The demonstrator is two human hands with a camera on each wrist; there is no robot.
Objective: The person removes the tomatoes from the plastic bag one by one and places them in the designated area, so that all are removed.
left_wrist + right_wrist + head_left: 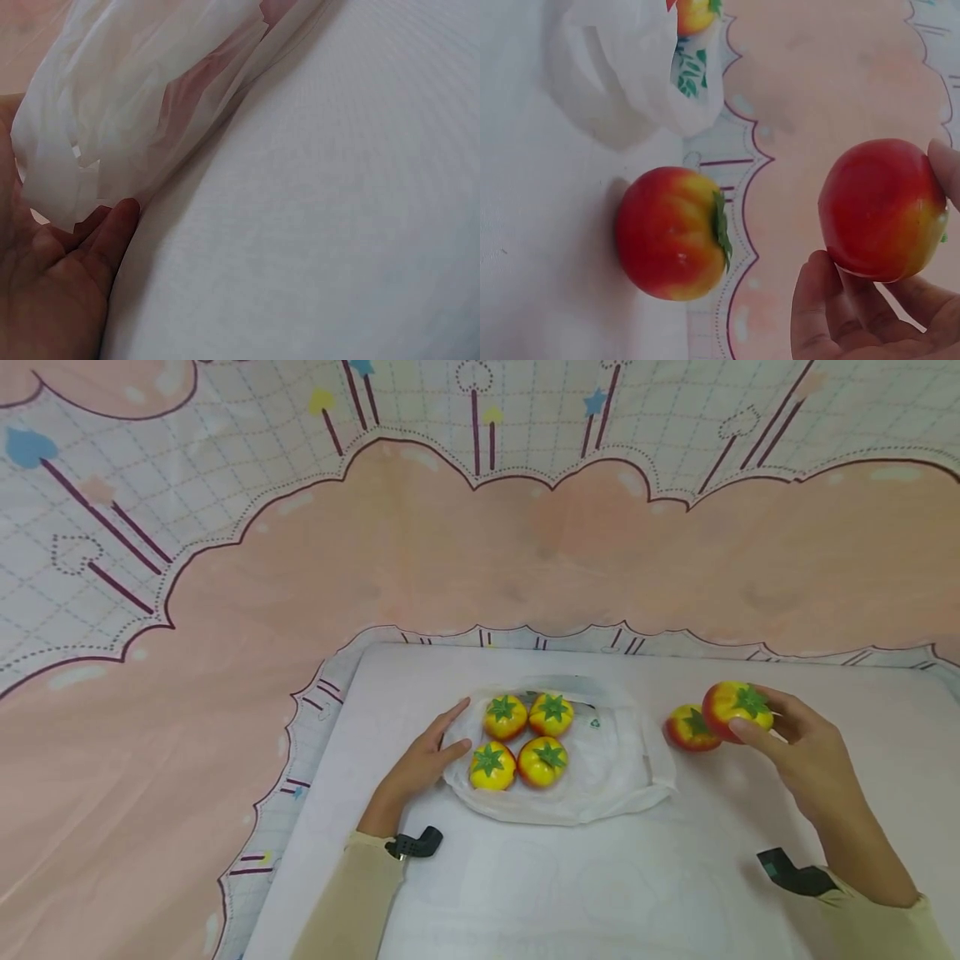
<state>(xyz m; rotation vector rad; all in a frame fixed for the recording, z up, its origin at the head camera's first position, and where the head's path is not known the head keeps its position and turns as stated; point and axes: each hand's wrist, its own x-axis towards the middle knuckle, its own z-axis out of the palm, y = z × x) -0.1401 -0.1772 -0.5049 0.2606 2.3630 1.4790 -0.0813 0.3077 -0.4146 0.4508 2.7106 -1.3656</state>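
My right hand (806, 747) grips a shiny red-and-yellow tomato (731, 710) with a green star-shaped leaf top, thumb on one side and fingers on the other. Just left of it, a second, similar tomato (692, 729) sits on the table; the right wrist view shows this tomato (673, 232) beside the held one (881, 210). At the left end of a white plastic bag (607, 777), my left hand (420, 764) holds the rim between thumb and fingers. In the left wrist view, fingertips curl at the crinkled bag (142, 97). Several tomatoes (543, 762) lie grouped in the bag's left half.
The bag rests on a white table (600, 893), its right end near the loose tomato. Behind the table hangs a peach and white patterned cloth (525, 560), which also runs along the left side. Dark straps (414, 843) circle the wrists.
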